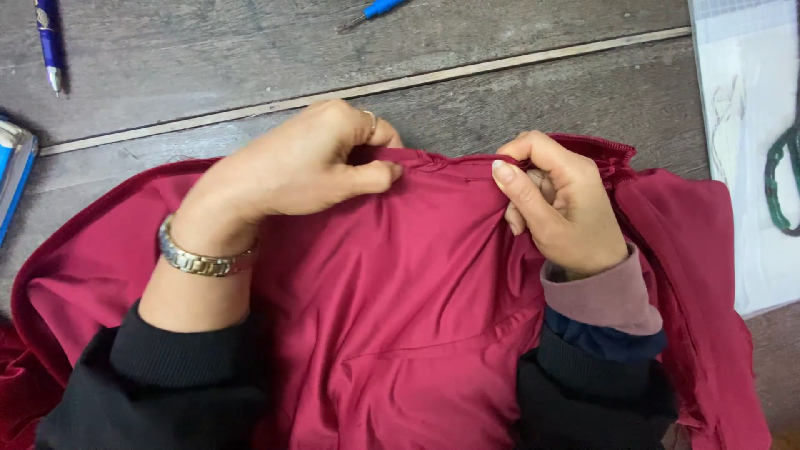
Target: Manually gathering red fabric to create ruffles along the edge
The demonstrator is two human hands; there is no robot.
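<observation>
A dark grey wooden surface [517, 92] fills the view, crossed by a pale seam that runs from the left edge up toward the far right. Most of it is covered by a crimson garment [400, 317] of smooth lining cloth, spread wide with its long axis running left to right; its top edge lies on the far side, away from the person, and the rest hangs toward the near edge of the view. A ribbed, darker red border shows at the far right corner of the cloth and along the near left.

At the right edge lies a white sheet in clear plastic [750, 167], with a green cord [779, 179] looped on it. A blue flat case [12, 171] sits at the left edge.

The left hand [296, 167], with a metal watch [200, 260] at the wrist and a ring on one finger, grips the far edge of the garment left of centre, its fingers curled shut and the thumb pressed onto the cloth. The right hand [558, 204] pinches the same edge just to the right, fingers folded over the fabric. The hands are near each other, the cloth stretched between them.

A blue pen [50, 42] lies at the far left, pointing near-far, and a blue-handled tool [373, 12] at the far middle.
</observation>
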